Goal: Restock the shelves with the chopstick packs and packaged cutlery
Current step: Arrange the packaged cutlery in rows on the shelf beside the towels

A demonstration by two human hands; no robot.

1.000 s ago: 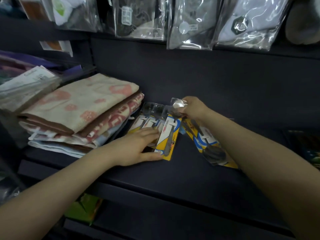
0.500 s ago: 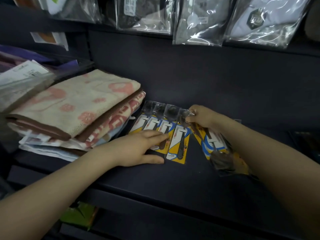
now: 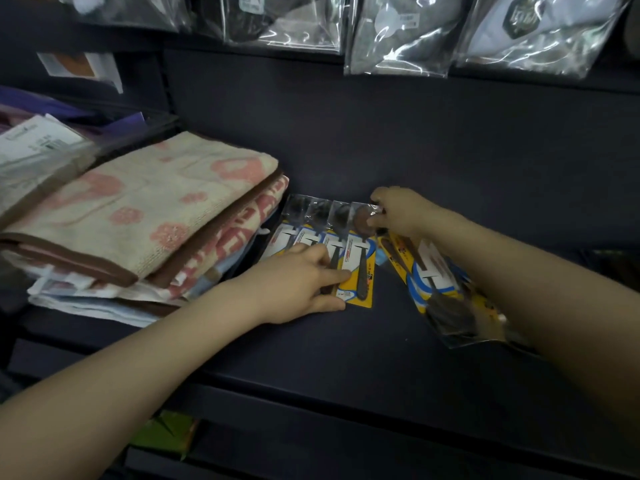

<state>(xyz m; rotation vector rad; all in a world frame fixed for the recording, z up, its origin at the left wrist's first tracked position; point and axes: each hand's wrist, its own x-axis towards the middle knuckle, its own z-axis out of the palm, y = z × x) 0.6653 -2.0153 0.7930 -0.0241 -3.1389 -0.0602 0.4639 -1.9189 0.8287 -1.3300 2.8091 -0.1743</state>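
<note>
**On the dark shelf: spoon packs lined up**

Beside the folded towels (image 3: 145, 216), a row of spoon packs (image 3: 358, 261) lies flat on the shelf (image 3: 346, 358). Left hand (image 3: 294, 285) presses on the near ends, fingers straight. Right hand (image 3: 398, 209) pinches the rightmost pack's far end. More packs (image 3: 436, 282) lie right, under that forearm.

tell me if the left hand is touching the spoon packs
Touching: the head view shows the left hand lying flat across the row of spoon packs.
</note>
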